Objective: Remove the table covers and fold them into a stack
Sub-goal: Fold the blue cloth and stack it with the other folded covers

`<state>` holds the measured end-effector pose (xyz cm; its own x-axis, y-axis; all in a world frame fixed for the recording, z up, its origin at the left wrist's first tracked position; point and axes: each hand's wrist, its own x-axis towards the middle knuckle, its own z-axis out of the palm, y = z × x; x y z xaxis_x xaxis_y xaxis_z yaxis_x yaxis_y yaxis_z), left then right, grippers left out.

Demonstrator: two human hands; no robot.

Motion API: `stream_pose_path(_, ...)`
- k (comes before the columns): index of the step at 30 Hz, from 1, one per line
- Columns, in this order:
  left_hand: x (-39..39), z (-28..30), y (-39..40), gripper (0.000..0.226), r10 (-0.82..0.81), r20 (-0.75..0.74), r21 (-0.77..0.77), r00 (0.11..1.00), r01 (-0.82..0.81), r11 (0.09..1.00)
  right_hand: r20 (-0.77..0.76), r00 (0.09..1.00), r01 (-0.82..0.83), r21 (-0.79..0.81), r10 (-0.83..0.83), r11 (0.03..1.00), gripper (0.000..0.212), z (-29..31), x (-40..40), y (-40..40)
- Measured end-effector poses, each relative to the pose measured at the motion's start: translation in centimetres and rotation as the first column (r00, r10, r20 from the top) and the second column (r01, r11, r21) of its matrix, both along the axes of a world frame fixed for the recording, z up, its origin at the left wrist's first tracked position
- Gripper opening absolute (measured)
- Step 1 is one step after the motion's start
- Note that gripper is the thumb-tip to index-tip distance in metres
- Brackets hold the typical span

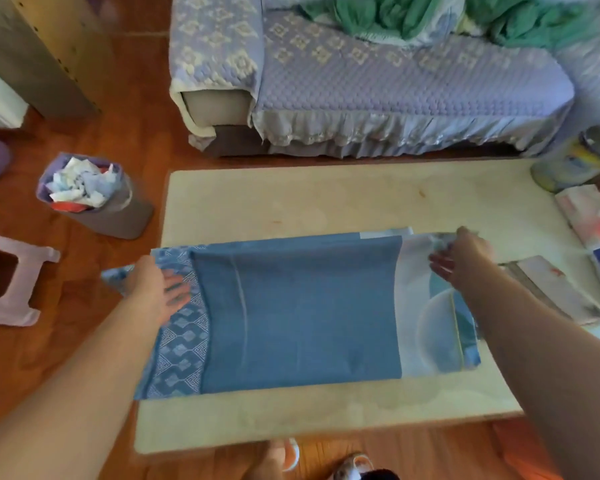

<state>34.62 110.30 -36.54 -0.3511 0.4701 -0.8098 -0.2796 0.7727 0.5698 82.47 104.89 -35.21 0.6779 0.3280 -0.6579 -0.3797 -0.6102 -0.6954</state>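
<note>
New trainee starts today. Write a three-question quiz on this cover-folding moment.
1. True or false: the blue table cover lies on the table.
2. Which hand pinches the cover's far corner: A left hand, B right hand?
3. Fill in: the bin stands on the floor to the table's ____.

Key: 1 true. 2 B. 3 left.

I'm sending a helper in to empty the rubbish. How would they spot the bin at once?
Start at the pale low table in front of the lilac-covered sofa. Just off the table's far left corner, on the wooden floor, stands the grey bin. Unlike the pink stool nearer the camera, it is lined in purple and stuffed with crumpled white paper.
</note>
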Motion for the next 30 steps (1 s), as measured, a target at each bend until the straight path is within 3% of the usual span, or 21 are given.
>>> stream_pose_path(2, 0.7, -5.4, 0.6, 0.038, -0.333, -0.233, -0.132, 0.914, 0.31, 0.942, 0.029, 0.968, -0.242, -0.134, 0.248, 0.961, 0.021, -4.7, -1.9, 1.5)
stream_pose_path(4, 1.0, -10.0, -0.8, 0.038, -0.653, -0.371, -0.316, 0.661, 0.571, 0.758, 0.151, 0.817, -0.488, -0.333, 0.557, 0.807, 0.03, -9.5, -4.0, 1.1)
stream_pose_path(6, 0.9, -13.6, -2.7, 0.045, -0.8, -0.462, -0.479, 0.384, 0.651, 0.589, 0.216, 0.641, -0.589, -0.476, 0.736, 0.653, 0.038, -13.1, -5.5, -0.2)
stream_pose_path(10, 0.9, -15.8, -6.8, 0.067, -0.811, -0.565, -0.542, 0.148, 0.675, 0.501, 0.305, 0.566, -0.527, -0.581, 0.766, 0.62, 0.048, -15.3, -4.5, -4.1)
stream_pose_path(13, 2.6, -15.2, -7.4, 0.073, -0.834, -0.539, -0.59, 0.119, 0.653, 0.474, 0.274, 0.621, -0.414, -0.681, 0.734, 0.604, 0.054, -14.5, -1.6, -7.4)
stream_pose_path(15, 5.3, -14.2, -5.7, 0.073, -0.783, -0.622, -0.543, 0.001, 0.72, 0.432, 0.22, 0.649, -0.419, -0.696, 0.729, 0.583, 0.053, -13.8, 0.0, -8.6)
stream_pose_path(18, 11.4, -14.5, -0.6, 0.07, -0.649, -0.728, -0.433, -0.219, 0.881, 0.188, 0.219, 0.662, -0.431, -0.672, 0.717, 0.603, 0.055, -13.7, 1.6, -8.6)
stream_pose_path(21, 18.3, -14.9, 4.4, 0.066, -0.588, -0.725, -0.404, -0.359, 0.913, -0.059, 0.251, 0.71, -0.41, -0.612, 0.658, 0.676, 0.056, -14.1, 2.1, -8.2)
stream_pose_path(23, 22.3, -15.2, 6.1, 0.065, -0.518, -0.724, -0.4, -0.455, 0.889, -0.222, 0.282, 0.717, -0.409, -0.572, 0.638, 0.711, 0.048, -14.5, 2.4, -8.3)
stream_pose_path(25, 25.7, -15.4, 6.8, 0.064, -0.51, -0.691, -0.398, -0.512, 0.859, -0.323, 0.297, 0.743, -0.394, -0.529, 0.599, 0.751, 0.031, -14.5, 2.5, -8.4)
stream_pose_path(27, 28.7, -15.6, 7.0, 0.059, -0.549, -0.651, -0.397, -0.525, 0.851, -0.343, 0.277, 0.782, -0.385, -0.488, 0.558, 0.783, 0.013, -14.6, 2.8, -8.4)
stream_pose_path(30, 31.4, -16.1, 7.6, 0.036, -0.583, -0.606, -0.447, -0.542, 0.838, -0.313, 0.213, 0.821, -0.399, -0.448, 0.529, 0.8, 0.02, -14.5, 3.7, -7.9)
